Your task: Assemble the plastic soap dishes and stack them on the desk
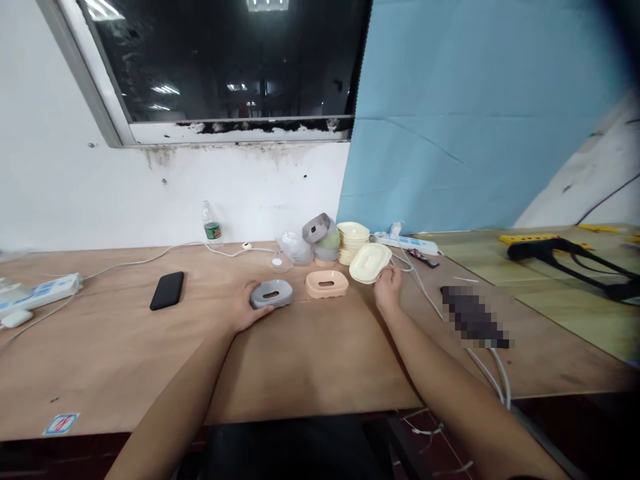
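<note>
My left hand (247,308) is wrapped round the left side of a grey oval soap dish (278,291) with a slot in its middle, which rests on the table. In my right hand (389,287) is a cream soap dish tray (369,261), gripped by its lower right edge and tilted above the tabletop. Between the two hands a peach soap dish (327,284) with a similar slot sits on the wood. Behind it stand a stack of cream trays (353,240) and a pile of grey, green and peach soap dishes (321,230).
A black phone (167,291) lies to the left on the brown table (310,363). Near the wall are a plastic bottle (212,225), a clear plastic bag (295,248) and a white power strip (411,244). Cables and a blurred dark object (473,315) are at right.
</note>
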The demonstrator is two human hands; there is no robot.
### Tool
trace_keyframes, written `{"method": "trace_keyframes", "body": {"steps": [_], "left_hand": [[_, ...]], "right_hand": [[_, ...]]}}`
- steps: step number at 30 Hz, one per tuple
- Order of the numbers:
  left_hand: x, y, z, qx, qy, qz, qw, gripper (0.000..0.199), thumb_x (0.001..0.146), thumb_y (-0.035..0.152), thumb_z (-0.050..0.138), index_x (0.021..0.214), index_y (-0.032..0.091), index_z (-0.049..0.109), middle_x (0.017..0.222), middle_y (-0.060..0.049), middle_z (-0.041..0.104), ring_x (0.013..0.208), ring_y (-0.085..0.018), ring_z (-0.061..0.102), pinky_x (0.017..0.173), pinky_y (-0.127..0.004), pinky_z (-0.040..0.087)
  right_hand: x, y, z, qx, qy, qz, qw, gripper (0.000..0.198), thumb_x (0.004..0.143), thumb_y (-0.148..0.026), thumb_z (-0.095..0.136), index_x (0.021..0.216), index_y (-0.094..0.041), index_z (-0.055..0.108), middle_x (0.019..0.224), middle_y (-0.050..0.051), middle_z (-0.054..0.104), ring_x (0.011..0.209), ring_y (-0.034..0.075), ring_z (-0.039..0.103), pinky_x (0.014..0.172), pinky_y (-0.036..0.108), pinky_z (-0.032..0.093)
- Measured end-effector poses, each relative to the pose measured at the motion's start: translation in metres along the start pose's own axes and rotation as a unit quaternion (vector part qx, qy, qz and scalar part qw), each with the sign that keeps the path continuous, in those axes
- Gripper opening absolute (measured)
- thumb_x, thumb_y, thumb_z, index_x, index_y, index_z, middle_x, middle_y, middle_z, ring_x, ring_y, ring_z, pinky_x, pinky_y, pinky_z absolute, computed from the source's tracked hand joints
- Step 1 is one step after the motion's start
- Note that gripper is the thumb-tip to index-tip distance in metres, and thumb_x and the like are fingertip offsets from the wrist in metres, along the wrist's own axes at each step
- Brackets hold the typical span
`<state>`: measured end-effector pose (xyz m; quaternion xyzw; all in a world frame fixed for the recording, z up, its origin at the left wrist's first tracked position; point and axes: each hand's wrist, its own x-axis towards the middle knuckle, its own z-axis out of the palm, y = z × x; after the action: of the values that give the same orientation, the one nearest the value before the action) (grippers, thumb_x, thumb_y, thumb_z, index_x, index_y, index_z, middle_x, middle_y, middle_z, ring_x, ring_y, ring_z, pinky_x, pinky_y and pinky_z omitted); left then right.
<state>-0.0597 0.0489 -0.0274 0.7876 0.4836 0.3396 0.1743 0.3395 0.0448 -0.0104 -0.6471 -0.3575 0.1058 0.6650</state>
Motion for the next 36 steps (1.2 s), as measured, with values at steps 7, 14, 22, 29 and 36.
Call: {"method": "trace_keyframes", "body": {"steps": [7,14,22,29,36], "left_hand": [[0.007,-0.019,0.013,0.095,0.080,-0.022,0.992,0.078,0.066,0.047,0.074,0.133,0.019,0.044,0.135,-0.015,0.045,0.126,-0.032,0.046,0.106,-0.046,0.037],[0.007,-0.021,0.012,0.110,0.113,-0.028,0.987,0.057,0.075,0.038,0.067,0.126,0.019,0.048,0.120,-0.013,0.055,0.111,-0.029,0.056,0.097,-0.042,0.045],[0.009,0.006,0.017,0.121,0.039,0.019,0.992,0.061,0.081,0.043,0.061,0.134,0.017,0.043,0.127,-0.016,0.056,0.119,-0.030,0.053,0.101,-0.047,0.040],[-0.006,0.015,0.007,0.263,0.004,-0.050,0.963,0.082,0.085,0.063,0.043,0.149,0.015,0.022,0.151,-0.017,0.031,0.141,-0.034,0.022,0.112,-0.058,0.012],[-0.032,-0.008,-0.024,0.336,-0.020,-0.245,0.909,0.080,0.085,0.070,0.025,0.140,0.015,0.043,0.149,-0.018,0.034,0.139,-0.041,0.023,0.107,-0.064,0.019]], "right_hand": [[0.009,0.010,-0.001,0.038,-0.047,0.181,0.982,0.012,0.070,-0.027,0.054,0.076,-0.017,0.057,0.055,-0.001,0.058,0.038,0.010,0.049,0.037,0.021,0.038],[0.017,0.023,-0.008,-0.114,-0.073,-0.008,0.991,0.028,0.073,-0.040,0.055,0.079,-0.015,0.064,0.061,0.001,0.062,0.055,0.015,0.056,0.053,0.025,0.041],[-0.011,0.026,0.010,-0.161,-0.296,-0.119,0.934,0.035,0.074,-0.046,0.064,0.095,-0.019,0.066,0.082,0.004,0.069,0.077,0.018,0.063,0.074,0.030,0.046],[-0.014,0.035,0.015,-0.144,-0.261,-0.105,0.949,0.030,0.080,-0.040,0.059,0.099,-0.018,0.065,0.103,0.009,0.070,0.095,0.020,0.065,0.087,0.033,0.047],[-0.011,0.030,-0.008,-0.250,-0.142,-0.070,0.955,0.036,0.083,-0.035,0.053,0.112,-0.015,0.062,0.112,0.011,0.067,0.098,0.023,0.063,0.085,0.033,0.046]]}}
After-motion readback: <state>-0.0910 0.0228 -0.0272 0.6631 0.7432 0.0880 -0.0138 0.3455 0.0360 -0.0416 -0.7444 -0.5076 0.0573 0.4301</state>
